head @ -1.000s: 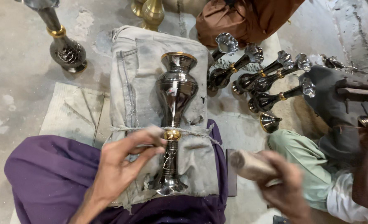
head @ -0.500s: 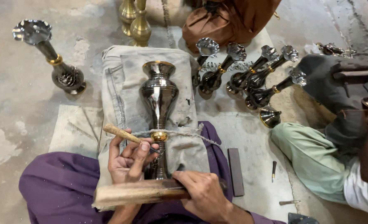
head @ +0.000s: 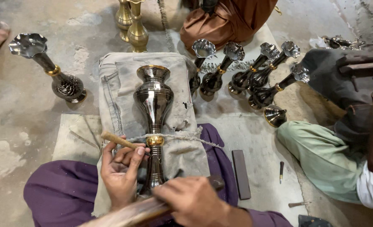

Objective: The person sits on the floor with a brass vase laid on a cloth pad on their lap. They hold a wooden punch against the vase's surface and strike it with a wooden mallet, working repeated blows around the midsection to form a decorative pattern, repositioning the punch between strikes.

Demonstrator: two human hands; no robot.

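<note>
Two bare hands worked over one dark, polished metal vase (head: 154, 110) that lay lengthwise on a folded grey cloth (head: 123, 92) across the person's purple-clad lap, its mouth pointing away and its foot toward the body. A rough cord (head: 182, 137) ran across the narrow stem at the brass collar (head: 155, 141), tying the vase down to the cloth. The left hand (head: 120, 172) pinched a thin wooden-handled tool (head: 118, 139) between thumb and fingers, its grip closed firmly on the handle, with the working end aimed at the collar; whether the tip touched the metal could not be told. The right hand (head: 193, 201), low at the near edge of the view, had its grip wrapped tight round a heavy wooden mallet handle (head: 136, 212), held just short of the vase's foot.

As a judgement, the work on this piece looked well in hand but not finished: the body was already dark and shiny with bright rings, and both tools were still set to the stem. On the floor beyond the cloth's far right corner lay a row of five similar dark vases with ruffled mouths (head: 253, 71), seemingly done. Another ruffled vase (head: 52, 69) lay off the cloth's left edge, and two plain brass vases (head: 132, 23) stood past its far edge, apparently still untreated. A dark flat bar (head: 241, 174) lay on the floor to the right, near another seated person's green trouser leg (head: 317, 155)
</note>
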